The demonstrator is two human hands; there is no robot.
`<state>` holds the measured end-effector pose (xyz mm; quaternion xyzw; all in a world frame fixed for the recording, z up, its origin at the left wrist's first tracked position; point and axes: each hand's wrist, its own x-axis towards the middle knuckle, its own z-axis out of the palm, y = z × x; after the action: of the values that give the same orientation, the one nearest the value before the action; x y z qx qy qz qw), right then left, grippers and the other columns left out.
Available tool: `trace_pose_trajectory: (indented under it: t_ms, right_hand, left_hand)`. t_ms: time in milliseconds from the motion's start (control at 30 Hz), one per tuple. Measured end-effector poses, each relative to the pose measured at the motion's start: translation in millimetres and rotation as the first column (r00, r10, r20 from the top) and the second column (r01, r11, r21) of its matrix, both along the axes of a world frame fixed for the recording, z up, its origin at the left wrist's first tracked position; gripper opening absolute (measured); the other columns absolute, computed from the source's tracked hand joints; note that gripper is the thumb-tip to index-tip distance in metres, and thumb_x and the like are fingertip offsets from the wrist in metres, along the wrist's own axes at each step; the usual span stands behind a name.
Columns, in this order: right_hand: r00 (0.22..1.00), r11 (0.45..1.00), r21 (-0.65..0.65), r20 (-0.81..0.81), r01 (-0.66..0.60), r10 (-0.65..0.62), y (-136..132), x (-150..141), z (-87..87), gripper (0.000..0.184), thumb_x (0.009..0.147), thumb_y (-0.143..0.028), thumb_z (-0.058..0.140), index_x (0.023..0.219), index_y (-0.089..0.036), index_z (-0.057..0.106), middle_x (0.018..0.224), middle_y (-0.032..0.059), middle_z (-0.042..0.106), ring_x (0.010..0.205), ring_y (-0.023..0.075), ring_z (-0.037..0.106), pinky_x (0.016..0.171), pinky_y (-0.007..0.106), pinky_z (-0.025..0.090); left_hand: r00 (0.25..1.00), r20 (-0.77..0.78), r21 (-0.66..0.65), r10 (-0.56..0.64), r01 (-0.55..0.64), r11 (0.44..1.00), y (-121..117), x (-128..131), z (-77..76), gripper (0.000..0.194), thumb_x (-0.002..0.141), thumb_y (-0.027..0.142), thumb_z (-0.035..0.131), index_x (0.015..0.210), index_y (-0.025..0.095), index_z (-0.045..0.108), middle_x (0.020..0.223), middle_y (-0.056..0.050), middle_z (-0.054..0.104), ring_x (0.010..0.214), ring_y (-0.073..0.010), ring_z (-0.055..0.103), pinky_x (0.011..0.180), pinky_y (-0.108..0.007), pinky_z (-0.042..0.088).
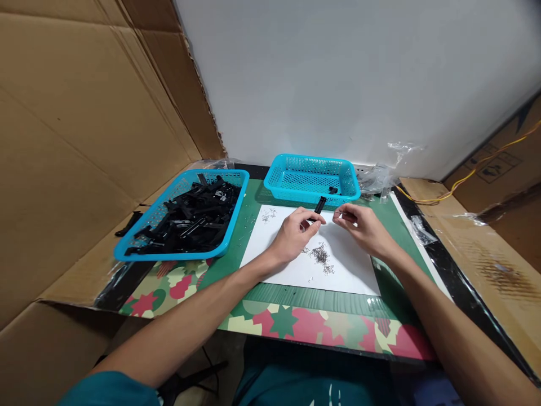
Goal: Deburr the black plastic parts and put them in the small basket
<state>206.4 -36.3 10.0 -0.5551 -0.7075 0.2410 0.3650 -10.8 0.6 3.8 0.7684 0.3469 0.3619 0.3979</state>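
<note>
The left hand (291, 235) pinches a small black part (320, 205) in its fingers above a white sheet (355, 275); the right hand (364, 226) has its fingertips drawn together beside it, though whether they grip anything is too small to tell. Keeping the part steady and both wrists low should help, clear of the loose metal bits (321, 255). The green worktop (255, 194) carries two blue baskets (291, 196), with cardboard (93, 113) and a pale wall (338, 73) around.

sleeve (110, 388): teal, short | garment (283, 375): dark teal, white marks (331, 395) | forearms (203, 313): bare
</note>
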Motion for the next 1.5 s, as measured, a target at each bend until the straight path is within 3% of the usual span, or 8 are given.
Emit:
trace_pose_trajectory:
  t_ms: [133, 367, 667, 833, 967, 1500]
  right_hand:
    - [0.994, 0.993, 0.11, -0.106, 0.034, -0.022, -6, -15, 1.9, 0.014, 0.095, -0.032, 0.064, 0.093, -0.02, 0.07, 0.088, 0.0067, 0.07, 0.077, 0.0191, 0.059, 0.071, 0.032, 0.045]
    - [0.989, 0.992, 0.126, -0.15, 0.015, 0.004, -10, -25, 2.0, 0.013, 0.095, -0.031, 0.067, 0.095, -0.02, 0.075, 0.09, 0.0074, 0.074, 0.077, 0.0192, 0.061, 0.072, 0.034, 0.048]
    - [0.987, 0.984, 0.173, -0.16, 0.032, -0.004, -13, -27, 7.6, 0.012, 0.092, -0.028, 0.069, 0.091, -0.02, 0.079, 0.076, 0.0033, 0.072, 0.07, 0.0168, 0.057, 0.069, 0.033, 0.045]
    - [0.963, 0.993, 0.117, -0.269, 0.007, 0.025, -14, -27, 8.0, 0.017, 0.092, -0.03, 0.069, 0.094, -0.019, 0.082, 0.087, 0.0061, 0.077, 0.073, 0.0168, 0.062, 0.071, 0.033, 0.049]
    - [0.939, 0.991, 0.109, -0.342, 0.078, -0.036, -13, -25, 8.1, 0.02, 0.091, -0.035, 0.072, 0.092, -0.017, 0.081, 0.089, 0.0081, 0.079, 0.072, 0.0174, 0.064, 0.068, 0.033, 0.05]
    - [0.954, 0.997, 0.076, -0.297, -0.023, 0.044, -13, -24, 10.2, 0.018, 0.087, -0.032, 0.07, 0.086, -0.017, 0.079, 0.082, 0.0065, 0.077, 0.071, 0.0164, 0.063, 0.067, 0.03, 0.049]
  left_hand:
    - [0.997, 0.067, -0.015, -0.04, 0.041, 0.999, -1, 0, -1.0, 0.018, 0.101, 0.032, 0.062, 0.104, 0.019, 0.075, 0.108, -0.006, 0.071, 0.099, -0.0195, 0.064, 0.08, -0.031, 0.047]
    - [0.999, 0.002, 0.042, -0.051, 0.051, 0.998, -2, -2, 1.9, 0.025, 0.107, 0.036, 0.052, 0.097, 0.02, 0.068, 0.097, -0.004, 0.062, 0.092, -0.0184, 0.059, 0.084, -0.032, 0.045]
    - [0.998, 0.009, 0.028, -0.063, 0.062, 0.998, -4, -3, 3.0, 0.026, 0.107, 0.04, 0.053, 0.101, 0.02, 0.068, 0.1, -0.003, 0.06, 0.093, -0.0184, 0.058, 0.085, -0.031, 0.045]
    - [0.999, 0.028, 0.052, -0.043, 0.041, 0.998, -4, -3, 4.0, 0.025, 0.107, 0.038, 0.054, 0.097, 0.019, 0.067, 0.094, -0.002, 0.057, 0.09, -0.0179, 0.057, 0.083, -0.031, 0.043]
    - [0.999, 0.044, 0.029, -0.026, 0.025, 0.999, -4, -2, 5.1, 0.024, 0.106, 0.037, 0.055, 0.094, 0.019, 0.065, 0.093, -0.002, 0.056, 0.088, -0.0177, 0.056, 0.081, -0.03, 0.043]
    - [0.998, -0.028, 0.11, -0.059, 0.062, 0.992, -2, -4, 3.7, 0.019, 0.105, 0.035, 0.06, 0.097, 0.02, 0.069, 0.097, -0.003, 0.059, 0.092, -0.0189, 0.059, 0.087, -0.032, 0.045]
